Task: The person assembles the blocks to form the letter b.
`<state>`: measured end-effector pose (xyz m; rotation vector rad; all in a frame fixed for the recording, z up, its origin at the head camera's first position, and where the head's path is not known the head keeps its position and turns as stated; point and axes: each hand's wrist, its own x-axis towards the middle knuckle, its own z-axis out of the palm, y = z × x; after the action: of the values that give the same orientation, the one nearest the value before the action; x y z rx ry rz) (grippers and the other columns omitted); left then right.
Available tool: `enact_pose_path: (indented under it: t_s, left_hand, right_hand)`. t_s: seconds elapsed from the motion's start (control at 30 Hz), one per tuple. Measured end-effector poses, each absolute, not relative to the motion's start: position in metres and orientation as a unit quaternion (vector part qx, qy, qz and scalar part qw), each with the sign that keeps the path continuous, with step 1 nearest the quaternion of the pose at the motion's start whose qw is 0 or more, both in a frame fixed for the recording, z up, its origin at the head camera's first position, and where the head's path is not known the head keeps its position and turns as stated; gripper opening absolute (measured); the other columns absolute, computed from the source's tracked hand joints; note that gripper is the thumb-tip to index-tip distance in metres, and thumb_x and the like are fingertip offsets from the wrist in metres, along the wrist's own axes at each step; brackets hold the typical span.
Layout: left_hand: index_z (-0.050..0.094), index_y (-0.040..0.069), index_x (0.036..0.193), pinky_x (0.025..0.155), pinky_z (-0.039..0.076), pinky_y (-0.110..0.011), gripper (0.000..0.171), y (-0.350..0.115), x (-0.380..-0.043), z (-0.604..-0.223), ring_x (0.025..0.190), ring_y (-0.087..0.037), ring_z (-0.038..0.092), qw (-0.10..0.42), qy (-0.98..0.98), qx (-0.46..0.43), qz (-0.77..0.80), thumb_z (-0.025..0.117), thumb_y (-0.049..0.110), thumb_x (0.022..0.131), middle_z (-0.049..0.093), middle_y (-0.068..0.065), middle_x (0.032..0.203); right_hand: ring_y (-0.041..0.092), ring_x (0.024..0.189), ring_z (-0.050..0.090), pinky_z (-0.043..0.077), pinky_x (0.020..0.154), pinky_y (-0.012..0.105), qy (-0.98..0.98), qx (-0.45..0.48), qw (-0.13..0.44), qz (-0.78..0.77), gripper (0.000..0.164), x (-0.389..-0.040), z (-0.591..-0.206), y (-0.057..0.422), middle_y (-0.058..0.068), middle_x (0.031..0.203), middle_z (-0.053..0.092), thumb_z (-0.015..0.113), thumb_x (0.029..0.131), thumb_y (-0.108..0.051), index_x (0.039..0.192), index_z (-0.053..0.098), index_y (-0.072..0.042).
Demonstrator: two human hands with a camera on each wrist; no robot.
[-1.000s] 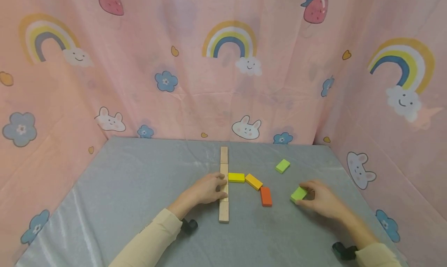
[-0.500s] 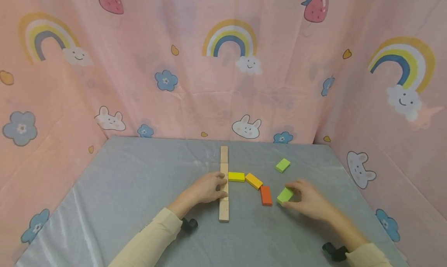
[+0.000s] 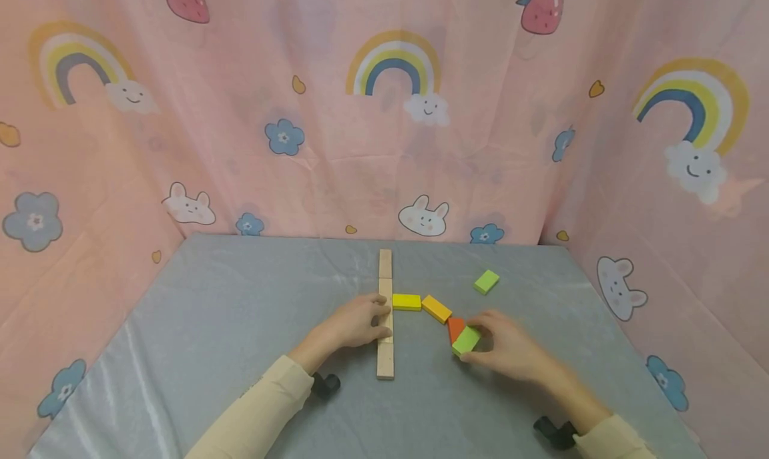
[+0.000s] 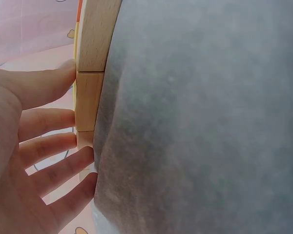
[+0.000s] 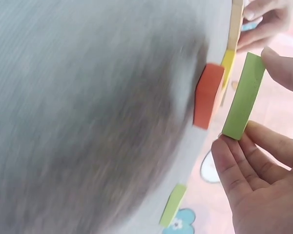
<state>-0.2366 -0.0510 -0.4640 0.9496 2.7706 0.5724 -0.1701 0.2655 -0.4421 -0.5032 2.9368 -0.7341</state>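
Observation:
My right hand [image 3: 510, 345] pinches a light green block [image 3: 466, 341] by its two ends, thumb on one side and fingers on the other. In the head view this block partly covers an orange-red block [image 3: 456, 329]; in the right wrist view it is held above the table, apart from that block. My left hand [image 3: 357, 322] lies beside a straight row of plain wooden blocks [image 3: 386, 359], its fairly straight fingertips touching them. From the row, a yellow block [image 3: 406, 302], an orange-yellow block [image 3: 436, 309] and the orange-red one form a bending line to the right.
A second light green block [image 3: 486, 282] lies by itself at the back right. A grey cloth [image 3: 240, 292] covers the table. Pink patterned curtains [image 3: 336, 179] stand behind it and at both sides. Each wrist carries a dark camera mount.
My right hand has carried the light green block leftward, from the right side of the table to above the orange-red block. My left hand has stayed at the wooden row.

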Motion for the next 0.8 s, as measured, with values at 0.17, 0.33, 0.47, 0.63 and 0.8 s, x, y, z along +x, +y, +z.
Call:
enact_pose_path:
  t_s: [0.17, 0.33, 0.47, 0.63, 0.8]
  left_hand:
    - [0.064, 0.003, 0.136, 0.108, 0.046, -0.045, 0.053, -0.051, -0.236, -0.462, 0.132, -0.030, 0.054, 0.077, 0.925, 0.320, 0.192, 0.073, 0.034, 0.095, 0.055, -0.011, 0.146]
    - [0.064, 0.003, 0.137, 0.108, 0.045, -0.045, 0.053, -0.050, -0.236, -0.462, 0.132, -0.030, 0.053, 0.078, 0.926, 0.318, 0.188, 0.073, 0.035, 0.095, 0.054, -0.011, 0.146]
    - [0.064, 0.004, 0.137, 0.109, 0.045, -0.045, 0.053, -0.050, -0.236, -0.462, 0.133, -0.030, 0.053, 0.080, 0.927, 0.316, 0.185, 0.073, 0.035, 0.096, 0.054, -0.011, 0.147]
    - [0.064, 0.004, 0.138, 0.109, 0.045, -0.045, 0.053, -0.050, -0.236, -0.462, 0.133, -0.030, 0.052, 0.084, 0.928, 0.314, 0.185, 0.072, 0.036, 0.096, 0.053, -0.010, 0.147]
    - [0.064, 0.004, 0.138, 0.109, 0.045, -0.045, 0.053, -0.050, -0.236, -0.463, 0.134, -0.031, 0.052, 0.083, 0.928, 0.313, 0.185, 0.072, 0.036, 0.096, 0.053, -0.010, 0.147]
  right_hand:
    - [0.018, 0.099, 0.057, 0.052, 0.089, 0.044, 0.956, -0.159, 0.050, -0.242, 0.062, -0.168, -0.443, 0.253, 0.000, 0.111, 0.062, 0.089, 0.076, -0.043, 0.121, 0.069, -0.006]
    - [0.017, 0.093, 0.055, 0.050, 0.082, 0.038, 0.954, -0.159, 0.058, -0.249, 0.061, -0.166, -0.446, 0.245, -0.003, 0.104, 0.058, 0.090, 0.076, -0.041, 0.122, 0.068, -0.007]
    - [0.015, 0.091, 0.054, 0.050, 0.080, 0.036, 0.951, -0.164, 0.056, -0.255, 0.060, -0.166, -0.447, 0.239, -0.004, 0.104, 0.058, 0.090, 0.076, -0.040, 0.121, 0.068, -0.007]
    - [0.013, 0.089, 0.052, 0.049, 0.079, 0.036, 0.953, -0.159, 0.060, -0.251, 0.060, -0.163, -0.449, 0.233, -0.004, 0.104, 0.058, 0.090, 0.075, -0.040, 0.120, 0.069, -0.006]
    - [0.012, 0.090, 0.052, 0.049, 0.080, 0.037, 0.956, -0.150, 0.067, -0.244, 0.059, -0.161, -0.451, 0.228, -0.004, 0.103, 0.057, 0.091, 0.074, -0.041, 0.118, 0.069, -0.008]
